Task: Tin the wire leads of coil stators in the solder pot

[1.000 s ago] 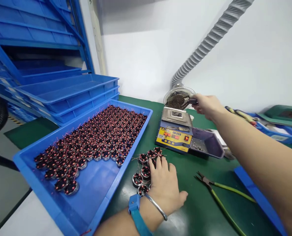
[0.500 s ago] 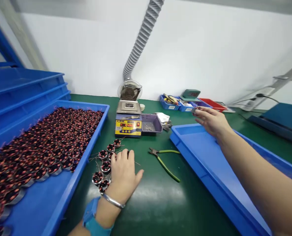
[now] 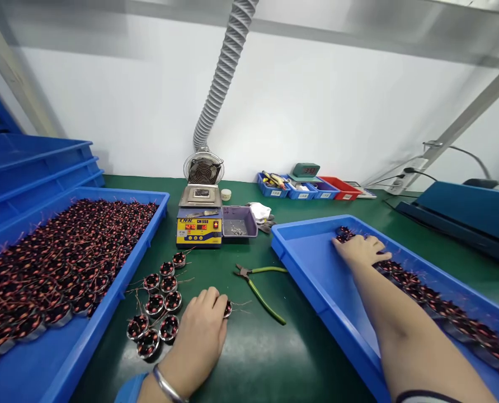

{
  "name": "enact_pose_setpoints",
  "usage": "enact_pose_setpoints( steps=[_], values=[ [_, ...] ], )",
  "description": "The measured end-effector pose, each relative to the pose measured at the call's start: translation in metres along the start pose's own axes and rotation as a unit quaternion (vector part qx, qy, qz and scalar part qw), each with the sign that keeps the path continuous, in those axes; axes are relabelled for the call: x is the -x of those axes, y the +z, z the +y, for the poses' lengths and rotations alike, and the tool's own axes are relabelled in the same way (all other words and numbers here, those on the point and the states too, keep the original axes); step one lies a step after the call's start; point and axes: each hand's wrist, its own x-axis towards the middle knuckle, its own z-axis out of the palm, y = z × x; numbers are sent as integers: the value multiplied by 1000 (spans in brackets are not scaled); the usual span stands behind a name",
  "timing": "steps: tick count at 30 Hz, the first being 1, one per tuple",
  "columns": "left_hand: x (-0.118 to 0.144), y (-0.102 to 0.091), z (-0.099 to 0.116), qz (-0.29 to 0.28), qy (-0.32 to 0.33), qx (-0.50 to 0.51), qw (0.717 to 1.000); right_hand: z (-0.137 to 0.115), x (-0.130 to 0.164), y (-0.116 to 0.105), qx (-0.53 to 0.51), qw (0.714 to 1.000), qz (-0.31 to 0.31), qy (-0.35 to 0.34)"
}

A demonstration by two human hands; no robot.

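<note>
Left hand (image 3: pixel 201 336) rests palm down on the green bench (image 3: pixel 249 358), fingers loosely curled beside a loose cluster of wound coils (image 3: pixel 159 302); one coil (image 3: pixel 228 308) touches its fingertips, but whether it is gripped cannot be told. Right hand (image 3: pixel 361 250) lies flat in the right tray (image 3: pixel 312 268), fingers spread narrowly over the row of coils (image 3: pixel 421 291) along the far wall. Left tray (image 3: pixel 107 319) holds a dense layer of coils. Cutters (image 3: pixel 260 285) lie between the hands. Solder pot (image 3: pixel 199 221) stands behind, under the duct (image 3: pixel 220 78).
</note>
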Motion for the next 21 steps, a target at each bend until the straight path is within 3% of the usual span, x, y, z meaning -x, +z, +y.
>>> enact_pose_setpoints(
  steps=[5, 9, 12, 15, 18, 21],
  values=[
    [-2, 1, -1, 22, -28, 78, 996, 0, 4, -8, -22, 999, 32, -7],
    [-4, 5, -3, 5, -50, 135, 990, -36, 30, -25, -60, 993, 26, -102],
    [-5, 13, -5, 27, -54, 163, 985, -79, 77, -35, -101, 956, -67, -267],
    [-9, 18, -8, 44, -60, 171, 982, -121, 141, -36, -115, 875, -233, -409],
    [-13, 17, -10, 72, -88, 172, 979, -150, 197, -31, -99, 808, -355, -460],
    [-13, 12, -11, 83, -122, 175, 973, -149, 226, -29, -96, 790, -411, -445]
  ],
)
